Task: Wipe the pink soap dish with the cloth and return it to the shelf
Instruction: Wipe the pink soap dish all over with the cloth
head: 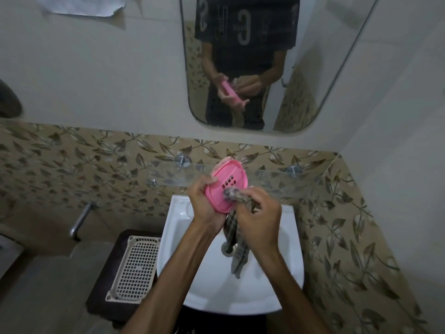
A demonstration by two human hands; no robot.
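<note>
My left hand grips the pink soap dish by its lower left edge and holds it tilted above the white sink. The dish's slotted face points toward me. My right hand is closed around a grey patterned cloth. A bunched end of the cloth presses on the dish's lower right part, and the rest hangs down over the basin. The glass shelf runs along the wall just behind the dish.
A mirror above the shelf reflects a person holding the dish. A metal tap juts from the tiled wall at left. A beige perforated basket sits on a dark stand left of the sink. A wall closes in on the right.
</note>
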